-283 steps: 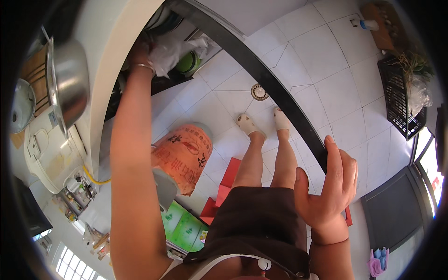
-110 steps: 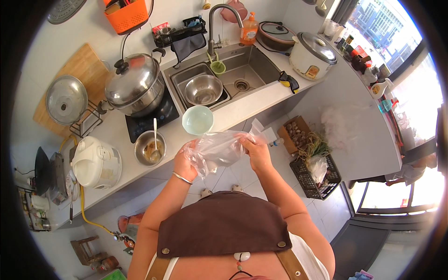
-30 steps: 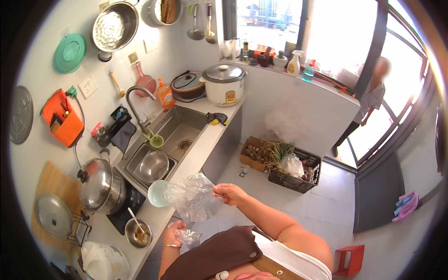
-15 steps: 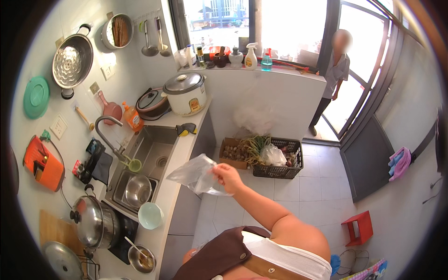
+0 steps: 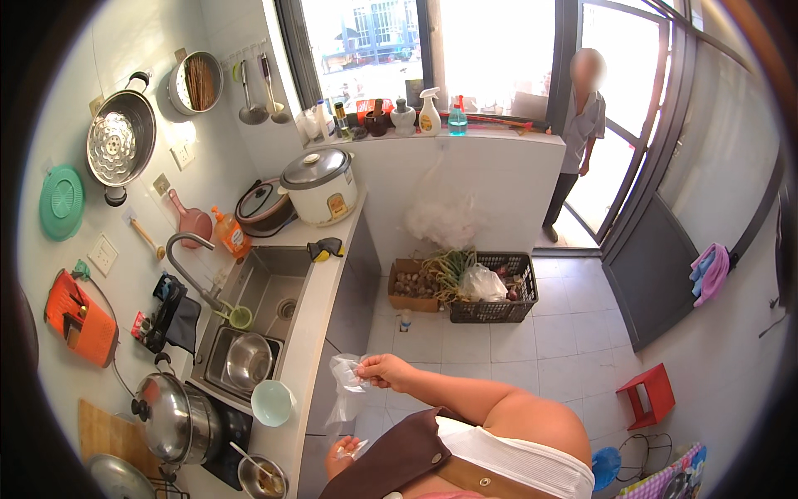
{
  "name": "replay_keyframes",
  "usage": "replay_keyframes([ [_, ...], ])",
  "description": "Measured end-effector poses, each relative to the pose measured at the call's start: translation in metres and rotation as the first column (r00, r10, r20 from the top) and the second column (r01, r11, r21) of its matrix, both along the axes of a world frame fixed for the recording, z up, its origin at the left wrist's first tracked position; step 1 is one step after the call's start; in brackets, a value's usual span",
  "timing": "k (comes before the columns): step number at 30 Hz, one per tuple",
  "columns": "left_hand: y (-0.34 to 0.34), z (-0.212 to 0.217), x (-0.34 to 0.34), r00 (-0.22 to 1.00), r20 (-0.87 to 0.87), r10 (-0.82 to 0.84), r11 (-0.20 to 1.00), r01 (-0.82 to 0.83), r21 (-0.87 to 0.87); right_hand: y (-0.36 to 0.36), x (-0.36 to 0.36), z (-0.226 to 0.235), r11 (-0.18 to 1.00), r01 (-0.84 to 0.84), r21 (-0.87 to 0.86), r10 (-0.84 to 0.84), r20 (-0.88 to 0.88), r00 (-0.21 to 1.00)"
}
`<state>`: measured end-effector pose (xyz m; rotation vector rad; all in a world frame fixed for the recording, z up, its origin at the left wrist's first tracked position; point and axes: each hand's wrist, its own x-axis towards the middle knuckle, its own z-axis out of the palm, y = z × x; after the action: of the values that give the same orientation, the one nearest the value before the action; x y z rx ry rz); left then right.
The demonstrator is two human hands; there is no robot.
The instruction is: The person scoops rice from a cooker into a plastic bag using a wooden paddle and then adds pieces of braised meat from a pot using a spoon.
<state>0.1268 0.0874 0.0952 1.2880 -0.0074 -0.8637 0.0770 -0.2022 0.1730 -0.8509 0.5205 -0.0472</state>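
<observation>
A thin clear plastic bag (image 5: 344, 405) hangs in front of me, stretched long and narrow beside the counter's front edge. My right hand (image 5: 381, 372) pinches its upper end between thumb and fingers. Lower down, close to my brown apron, my left hand (image 5: 341, 457) has its fingers closed on the bag's other end; the apron hides part of this hand. Nearest on the counter are a pale green bowl (image 5: 273, 403) and a small steel bowl (image 5: 263, 478) with a spoon in it.
Left of me, the counter carries a sink (image 5: 285, 291), a steel pot (image 5: 173, 420) and a rice cooker (image 5: 319, 185). A black crate (image 5: 490, 312) and a cardboard box (image 5: 413, 301) of vegetables stand on the floor. Someone stands in the doorway (image 5: 582, 133); a red stool (image 5: 647, 396) is at right.
My right hand has drawn back toward my body with the bag, which now hangs lengthwise instead of spread out sideways. My left hand has come into clearer view. The view has shifted slightly.
</observation>
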Motion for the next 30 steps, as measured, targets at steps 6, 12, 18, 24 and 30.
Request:
replay_keyframes([
  [6, 0.002, 0.022, -0.009, 0.980, 0.184, -0.069, 0.976, 0.027, 0.218, -0.056, -0.006, 0.025, 0.823, 0.565, 0.059, -0.568, 0.068, 0.820],
  [12, 0.000, 0.035, -0.006, 0.972, 0.219, 0.085, 0.948, -0.147, 0.284, -0.096, -0.024, 0.057, 0.572, 0.807, -0.149, -0.697, 0.430, 0.573],
  [18, 0.001, 0.027, 0.011, 0.852, 0.511, -0.116, 0.987, 0.039, 0.158, -0.013, 0.003, 0.000, 0.892, 0.309, -0.330, -0.273, 0.151, 0.950],
  [24, -0.050, 0.098, 0.004, 0.864, 0.499, -0.066, 0.959, -0.084, 0.272, 0.056, -0.009, -0.001, 0.885, -0.192, -0.425, 0.222, 0.022, 0.975],
  [30, -0.061, 0.089, -0.004, 0.721, 0.677, -0.147, 0.948, -0.092, 0.304, 0.066, -0.006, 0.000, 0.858, -0.284, -0.429, 0.344, 0.069, 0.936],
])
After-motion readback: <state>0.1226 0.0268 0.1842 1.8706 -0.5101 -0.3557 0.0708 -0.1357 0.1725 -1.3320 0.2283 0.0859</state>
